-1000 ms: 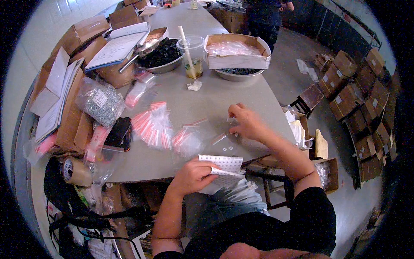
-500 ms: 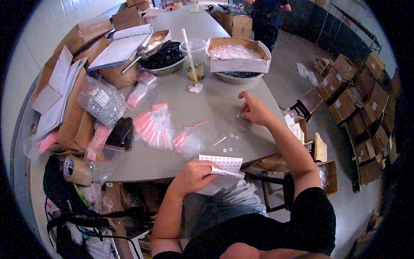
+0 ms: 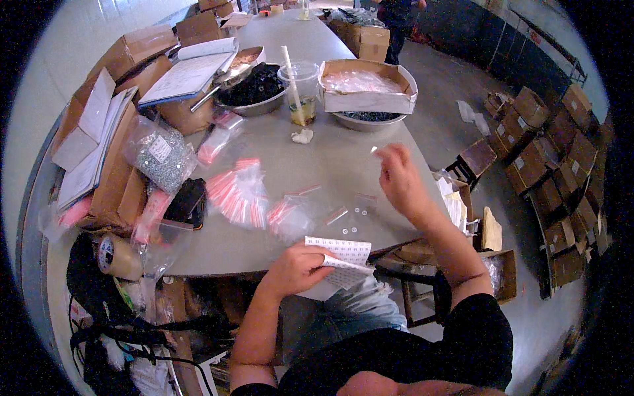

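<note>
My left hand [image 3: 298, 269] is closed around a folded white sheet of small printed labels [image 3: 339, 249], held over my lap at the table's near edge. Above the right side of the table, my right hand [image 3: 401, 178] has its fingers drawn together. A tiny white sticker [image 3: 374, 150] shows at its fingertips. Below that hand lie a small clear zip bag [image 3: 365, 200] and several little round white pieces [image 3: 354, 230]. Farther left are a loose pile of clear zip bags [image 3: 290, 216] and a fanned stack of red-edged zip bags [image 3: 239, 193].
At the back stand a plastic cup with a straw [image 3: 302, 92], a bowl of black parts [image 3: 254, 92] and a white-sided box of bags [image 3: 366, 99] resting on a metal bowl. A bag of metal pieces [image 3: 162, 158] leans by cartons at left. Another person [image 3: 398, 30] stands far off.
My right hand has lifted off the table and moved slightly right, uncovering the small zip bag beneath it. The left hand and label sheet have stayed put. The distant person has shifted.
</note>
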Available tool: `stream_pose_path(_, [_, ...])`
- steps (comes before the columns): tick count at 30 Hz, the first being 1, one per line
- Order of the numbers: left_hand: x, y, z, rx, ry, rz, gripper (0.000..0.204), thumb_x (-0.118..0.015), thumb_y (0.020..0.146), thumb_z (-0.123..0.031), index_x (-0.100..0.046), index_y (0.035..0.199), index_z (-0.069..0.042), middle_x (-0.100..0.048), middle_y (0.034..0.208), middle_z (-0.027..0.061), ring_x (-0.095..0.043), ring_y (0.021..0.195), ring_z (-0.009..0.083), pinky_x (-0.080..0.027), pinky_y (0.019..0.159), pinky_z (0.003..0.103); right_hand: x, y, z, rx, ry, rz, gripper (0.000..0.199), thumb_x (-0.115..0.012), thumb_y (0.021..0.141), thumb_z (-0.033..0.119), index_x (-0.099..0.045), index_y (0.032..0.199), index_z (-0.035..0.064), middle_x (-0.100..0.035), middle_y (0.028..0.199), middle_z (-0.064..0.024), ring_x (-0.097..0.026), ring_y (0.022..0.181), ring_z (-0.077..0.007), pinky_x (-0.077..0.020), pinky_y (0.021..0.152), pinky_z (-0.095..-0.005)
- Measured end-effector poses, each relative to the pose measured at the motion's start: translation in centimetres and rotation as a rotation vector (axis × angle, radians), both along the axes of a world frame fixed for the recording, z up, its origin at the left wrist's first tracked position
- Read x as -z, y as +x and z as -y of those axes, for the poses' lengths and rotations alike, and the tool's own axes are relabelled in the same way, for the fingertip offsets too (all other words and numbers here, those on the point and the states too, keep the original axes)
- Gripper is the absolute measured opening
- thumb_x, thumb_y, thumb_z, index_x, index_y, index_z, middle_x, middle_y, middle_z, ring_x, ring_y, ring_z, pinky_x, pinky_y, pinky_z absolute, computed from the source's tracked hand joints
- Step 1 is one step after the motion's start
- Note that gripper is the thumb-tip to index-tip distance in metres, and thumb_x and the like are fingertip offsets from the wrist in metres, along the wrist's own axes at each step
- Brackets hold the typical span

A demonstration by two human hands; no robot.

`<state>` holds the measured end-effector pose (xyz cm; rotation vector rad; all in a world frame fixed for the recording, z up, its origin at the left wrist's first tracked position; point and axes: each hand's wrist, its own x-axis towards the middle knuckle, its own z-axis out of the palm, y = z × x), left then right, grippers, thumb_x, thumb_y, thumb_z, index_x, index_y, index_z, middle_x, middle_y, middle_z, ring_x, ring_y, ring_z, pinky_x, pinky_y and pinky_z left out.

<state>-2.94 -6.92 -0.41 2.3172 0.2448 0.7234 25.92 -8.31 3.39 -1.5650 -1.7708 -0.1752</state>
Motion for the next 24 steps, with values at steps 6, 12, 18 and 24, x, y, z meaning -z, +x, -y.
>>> stream_pose_path(6, [-0.1,-0.1,0.1,-0.003,0.014,-0.018,0.013,-0.071,0.075,-0.012,-0.064,0.079,-0.002,-0.069,0.094,0.0102,-0.065,0.088,0.0277,-0.048,0.083,0.039,0.3,-2.8,3.7,-0.22,-0.482,-0.242,0.037,-0.057,0.081,0.0,-0.049,0.117,0.0059,-0.053,0.109,-0.0189,-0.057,0.092,-0.0345,-0.0508,0.078,-0.0404])
stream_pose_path(12, [-0.2,0.0,0.0,-0.002,0.013,-0.005,0.014,-0.072,0.075,-0.012,-0.063,0.075,-0.002,-0.069,0.093,0.0105,-0.065,0.085,0.0286,-0.049,0.08,0.038,0.1,1.2,1.9,-0.085,-0.463,-0.228,0.015,-0.061,0.083,0.014,-0.059,0.09,0.0013,-0.06,0.092,-0.0197,-0.056,0.094,-0.036,-0.0482,0.08,-0.043])
stream_pose_path(18, [-0.1,0.0,0.0,-0.009,0.005,-0.01,0.015,-0.073,0.075,-0.013,-0.062,0.073,-0.002,-0.069,0.093,0.0105,-0.065,0.083,0.0288,-0.049,0.078,0.038,2.3,1.0,0.9,-0.063,-0.466,0.142,0.02,-0.064,0.081,0.023,-0.062,0.081,0.0033,-0.06,0.096,-0.0196,-0.053,0.098,-0.0362,-0.0444,0.085,-0.0436])
stream_pose_path(24, [-0.1,0.0,0.0,-0.005,0.011,-0.008,0.016,-0.073,0.074,-0.013,-0.061,0.071,-0.002,-0.069,0.093,0.0101,-0.065,0.083,0.0287,-0.049,0.078,0.038,0.0,0.9,0.9,0.112,-0.665,-0.099,0.034,-0.075,0.074,0.028,-0.064,0.094,0.003,-0.056,0.111,-0.0173,-0.052,0.104,-0.0351,-0.043,0.089,-0.0385])
